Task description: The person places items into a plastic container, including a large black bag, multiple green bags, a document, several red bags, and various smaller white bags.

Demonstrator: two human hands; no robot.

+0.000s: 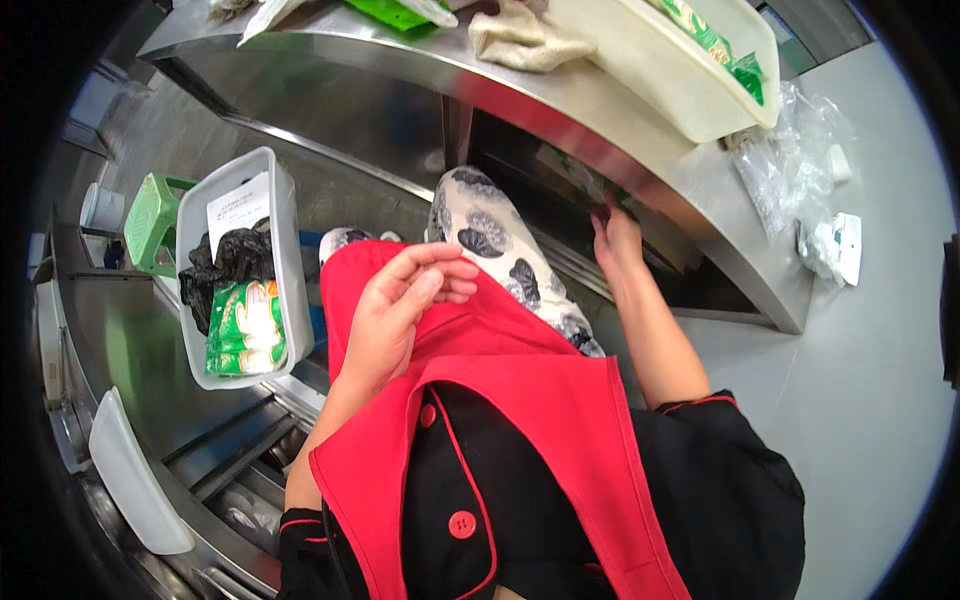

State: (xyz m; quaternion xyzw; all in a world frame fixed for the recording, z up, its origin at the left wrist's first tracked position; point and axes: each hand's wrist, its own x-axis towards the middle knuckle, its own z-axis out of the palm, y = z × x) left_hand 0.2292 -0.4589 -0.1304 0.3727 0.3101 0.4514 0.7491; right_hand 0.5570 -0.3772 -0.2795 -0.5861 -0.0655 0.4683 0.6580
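Observation:
My left hand [405, 304] hovers over the lap of my red apron with loosely curled fingers and nothing in it. Under the stainless steel counter [742, 202], my right hand [616, 238] reaches into the dark opening of the cabinet. Its fingertips are near a dim packet-like thing, and whether they grip it cannot be told. To the left, a white plastic bin [295, 300] holds green-and-white packets [244, 326], black plastic bags [244, 259] and a printed sheet [238, 210].
On the counter are a cream plastic tub [660, 82] with green packets and a beige cloth [525, 37]. Clear plastic bags [795, 165] lie at its right end. A green stool [154, 221] stands beyond the bin. A white lid or tray [135, 476] leans at lower left.

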